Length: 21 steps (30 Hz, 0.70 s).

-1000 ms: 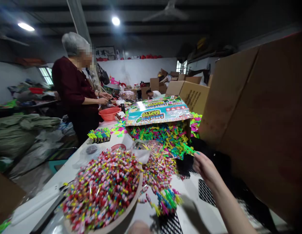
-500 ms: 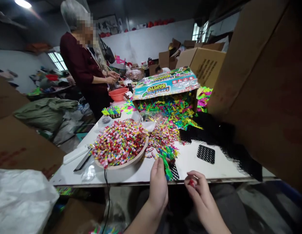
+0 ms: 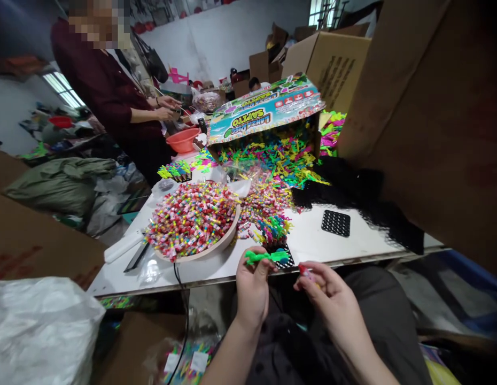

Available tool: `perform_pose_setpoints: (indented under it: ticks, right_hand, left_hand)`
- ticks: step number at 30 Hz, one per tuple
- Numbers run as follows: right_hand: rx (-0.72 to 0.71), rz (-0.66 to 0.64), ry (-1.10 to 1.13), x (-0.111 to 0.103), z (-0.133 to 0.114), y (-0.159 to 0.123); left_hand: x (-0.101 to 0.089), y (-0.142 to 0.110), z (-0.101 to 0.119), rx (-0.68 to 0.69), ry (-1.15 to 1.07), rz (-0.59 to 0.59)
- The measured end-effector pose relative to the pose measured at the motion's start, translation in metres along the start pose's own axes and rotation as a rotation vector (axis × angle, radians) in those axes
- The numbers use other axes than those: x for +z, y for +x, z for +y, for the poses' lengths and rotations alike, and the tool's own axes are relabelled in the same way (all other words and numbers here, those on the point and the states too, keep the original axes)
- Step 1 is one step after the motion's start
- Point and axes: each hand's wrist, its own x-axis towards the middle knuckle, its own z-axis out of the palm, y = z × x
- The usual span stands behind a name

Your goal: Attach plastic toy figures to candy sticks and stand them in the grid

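Note:
Near the table's front edge, my left hand point(image 3: 250, 291) pinches a green plastic toy figure point(image 3: 256, 258), held level. A blue round piece shows at the toy's right end. Just to the right, my right hand point(image 3: 332, 291) holds a small candy tube point(image 3: 305, 271) with a red end between thumb and fingers, apart from the toy. Behind my left hand lies a black grid tray point(image 3: 288, 261), partly hidden, with several colourful toys point(image 3: 276, 229) at its far part. A round basin point(image 3: 228, 240) heaped with similar candy tubes point(image 3: 192, 219) stands to the left.
A tipped printed box point(image 3: 248, 120) spills coloured plastic toys point(image 3: 272, 160). Another black grid point(image 3: 335, 223) lies right, before a black grid pile point(image 3: 352, 187). A large carton point(image 3: 393, 96) walls the right side. A co-worker point(image 3: 104, 91) stands at the back left by a red bowl point(image 3: 184, 140).
My left hand has turned the green toy from upright to level, clear of the tray. My right hand has raised the candy tube, exposing more of it. The view has tipped downward.

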Motion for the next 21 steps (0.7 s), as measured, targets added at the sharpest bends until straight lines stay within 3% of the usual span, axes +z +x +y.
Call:
perform_pose_setpoints:
  ticks: [7, 21]
  right_hand:
    - [0.032, 0.06, 0.082, -0.009, -0.019, 0.005]
    - [0.054, -0.025, 0.223, -0.013, -0.024, 0.013]
  left_hand:
    - [0.0, -0.004, 0.006, 0.018, 0.087, -0.057]
    - [-0.001, -0.003, -0.001, 0.01, 0.198, -0.167]
